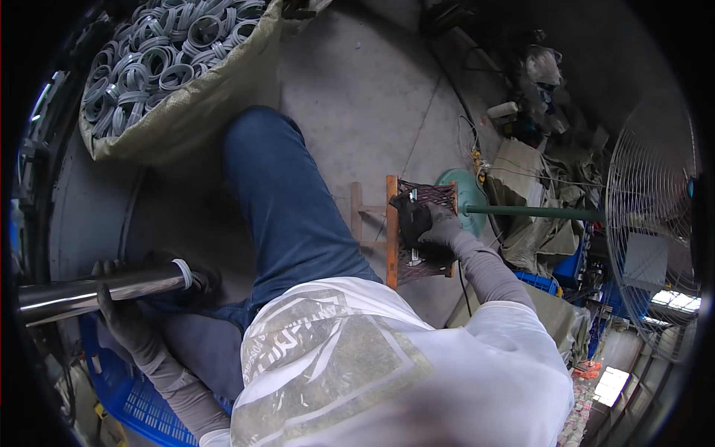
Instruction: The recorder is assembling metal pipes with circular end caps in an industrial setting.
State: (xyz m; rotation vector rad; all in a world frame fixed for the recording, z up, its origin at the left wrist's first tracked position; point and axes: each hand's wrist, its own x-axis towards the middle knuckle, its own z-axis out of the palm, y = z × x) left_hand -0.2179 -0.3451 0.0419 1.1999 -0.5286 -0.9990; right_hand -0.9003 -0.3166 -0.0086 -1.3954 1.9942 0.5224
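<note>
At the lower left, my left hand (119,309) in a dark glove curls around a shiny metal cylinder (71,298). Around the cylinder's right end sits a pale grey ring (183,273). On the other side, my right hand (442,226), also gloved, is down at a wooden stool (392,235) with a woven strap seat. Its fingers close on a black, soft-looking thing (412,217) on that seat; its kind is unclear, and the fingertips are partly hidden. Small silvery metal parts show beside it.
A woven sack (194,112) full of grey rings (153,63) stands at the upper left. Below the cylinder is a blue plastic basket (149,410). At right stands a fan (652,216) with a green pole and base; cables, sacks and clutter lie around it.
</note>
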